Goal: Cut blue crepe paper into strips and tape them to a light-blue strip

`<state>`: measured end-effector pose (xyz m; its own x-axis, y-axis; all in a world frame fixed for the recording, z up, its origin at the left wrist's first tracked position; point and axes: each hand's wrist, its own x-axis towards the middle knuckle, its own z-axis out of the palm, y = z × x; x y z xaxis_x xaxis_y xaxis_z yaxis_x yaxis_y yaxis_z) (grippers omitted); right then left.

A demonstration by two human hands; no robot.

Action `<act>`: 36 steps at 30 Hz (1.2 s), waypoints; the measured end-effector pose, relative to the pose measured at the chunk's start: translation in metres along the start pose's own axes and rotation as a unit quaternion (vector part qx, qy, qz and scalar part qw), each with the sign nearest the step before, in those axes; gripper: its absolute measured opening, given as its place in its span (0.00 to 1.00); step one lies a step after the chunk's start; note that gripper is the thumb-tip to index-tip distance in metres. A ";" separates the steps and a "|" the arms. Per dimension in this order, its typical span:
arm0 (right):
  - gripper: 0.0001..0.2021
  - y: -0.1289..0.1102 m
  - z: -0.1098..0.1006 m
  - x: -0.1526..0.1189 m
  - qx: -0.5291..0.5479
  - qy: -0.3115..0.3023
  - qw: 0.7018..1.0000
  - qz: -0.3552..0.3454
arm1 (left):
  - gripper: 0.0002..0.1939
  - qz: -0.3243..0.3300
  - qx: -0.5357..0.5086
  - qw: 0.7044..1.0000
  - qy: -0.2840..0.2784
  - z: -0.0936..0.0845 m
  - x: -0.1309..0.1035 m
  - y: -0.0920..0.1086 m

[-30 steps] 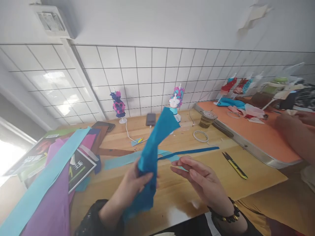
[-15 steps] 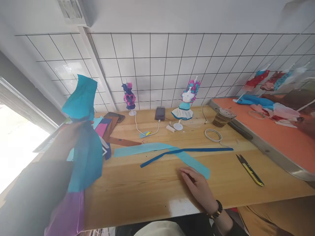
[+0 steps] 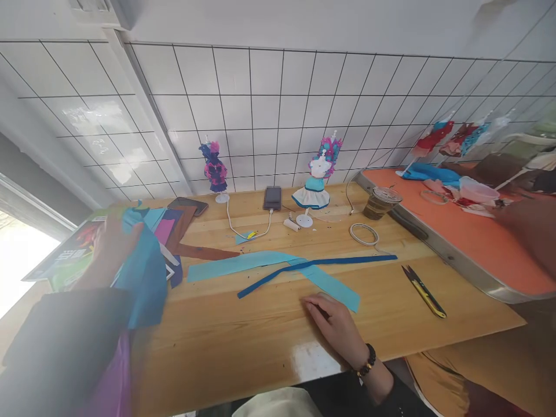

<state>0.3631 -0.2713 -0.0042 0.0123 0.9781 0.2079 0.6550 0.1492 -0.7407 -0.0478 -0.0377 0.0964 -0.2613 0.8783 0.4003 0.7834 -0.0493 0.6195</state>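
Head view: left fingers (image 3: 135,233) hold blue fabric (image 3: 146,278); right fingers (image 3: 317,302) curl narrowly; cover lettering (image 3: 72,254) unreadable.

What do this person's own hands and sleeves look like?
Both the left hand and right hand are gloveless. The left sleeve is dark grey and blurred; the right sleeve looks black. A bracelet of dark round beads, some gold-coloured, circles the right wrist.

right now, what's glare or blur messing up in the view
Head view: window blown out at left; glare on the tiles and near edge of the table; left hand and its sleeve blurred, likely by motion; right hand and snips fairly crisp; wide-angle stretch towards the sides.
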 end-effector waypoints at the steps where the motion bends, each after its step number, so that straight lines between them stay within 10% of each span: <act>1: 0.13 0.000 0.000 0.000 0.000 0.000 1.000 0.000 | 0.26 0.021 0.079 0.997 -0.009 0.004 -0.007 0.005; 7: 0.13 0.003 0.003 0.002 -0.001 0.006 1.000 0.001 | 0.17 0.311 0.135 0.930 -0.142 0.048 -0.100 0.052; 12: 0.14 0.008 0.001 0.007 -0.008 0.014 0.999 0.031 | 0.15 0.350 0.186 0.901 -0.178 0.093 -0.159 0.067; 26: 0.13 0.050 -0.030 0.086 -0.286 -0.040 0.953 -0.088 | 0.12 0.365 0.026 0.915 -0.169 0.111 -0.153 0.059; 36: 0.14 0.007 -0.051 0.053 -0.192 -0.114 0.972 -0.075 | 0.11 0.348 0.038 0.921 -0.173 0.109 -0.151 0.051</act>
<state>0.4068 -0.2260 0.0342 -0.2452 0.9626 0.1155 0.8710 0.2711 -0.4098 0.0933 -0.1211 -0.0066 0.5030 0.7467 0.4351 0.7344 -0.6347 0.2403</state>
